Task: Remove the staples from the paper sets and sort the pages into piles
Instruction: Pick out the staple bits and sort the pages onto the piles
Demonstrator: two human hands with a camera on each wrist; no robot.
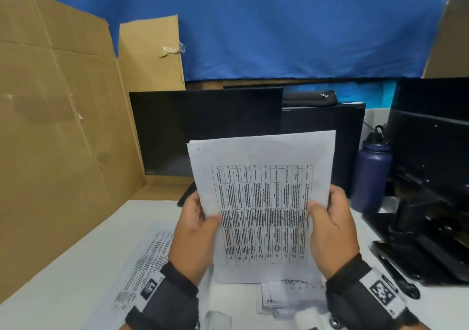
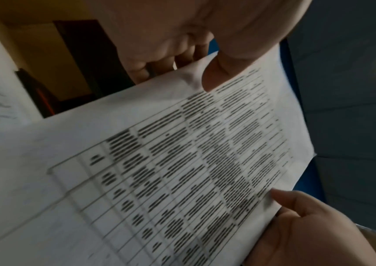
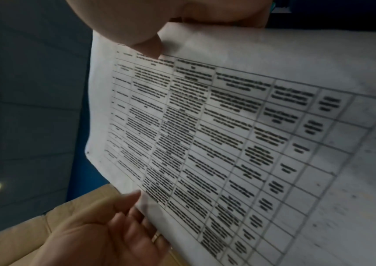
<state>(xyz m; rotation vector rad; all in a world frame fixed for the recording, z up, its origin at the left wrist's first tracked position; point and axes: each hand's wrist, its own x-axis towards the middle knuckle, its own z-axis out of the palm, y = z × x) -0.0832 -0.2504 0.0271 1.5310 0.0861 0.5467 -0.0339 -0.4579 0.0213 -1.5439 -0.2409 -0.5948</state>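
Observation:
I hold a paper set (image 1: 261, 177) upright above the white table, its top page printed with a black table grid. My left hand (image 1: 200, 218) grips its left edge, thumb on the front and fingers behind. My right hand (image 1: 327, 213) grips the right edge the same way. A small dark mark sits at the sheet's top left corner. In the left wrist view the paper set (image 2: 137, 162) fills the frame with my left hand (image 2: 214, 72) pinching it. In the right wrist view my right hand (image 3: 145, 43) pinches the paper set (image 3: 250, 126).
Printed pages (image 1: 142, 261) lie on the table at lower left, and more loose papers (image 1: 289, 296) lie below the held set. Black monitors (image 1: 203, 132), a purple bottle (image 1: 370, 175), a dark tool (image 1: 396, 268) at right and cardboard (image 1: 58, 116) at left surround the table.

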